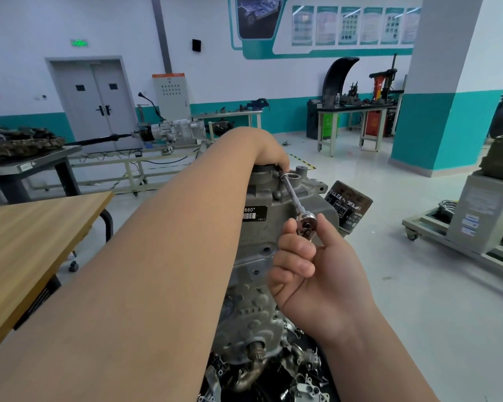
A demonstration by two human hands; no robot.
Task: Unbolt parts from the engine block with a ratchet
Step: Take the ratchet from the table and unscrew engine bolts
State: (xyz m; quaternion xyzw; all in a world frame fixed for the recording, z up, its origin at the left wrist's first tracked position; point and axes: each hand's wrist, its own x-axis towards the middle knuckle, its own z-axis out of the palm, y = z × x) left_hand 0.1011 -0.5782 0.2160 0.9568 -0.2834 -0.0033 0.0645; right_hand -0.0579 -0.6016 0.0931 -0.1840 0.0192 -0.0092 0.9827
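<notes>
ratchet (306, 220), stiff steel, probably slick: centre frame against engine block (253, 250), extension toward 11 o'clock; right hand (311, 274) wrapped round handle, the sound hold; left hand (270, 153) over socket end, grip cannot be told.

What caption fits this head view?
Right hand grips the ratchet; left hand rests at its tip atop the engine block.

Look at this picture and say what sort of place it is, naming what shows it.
Probably a car-mechanics training workshop: an engine block being worked on with a ratchet, a mounted gearbox behind it, and teaching posters high up.
</notes>
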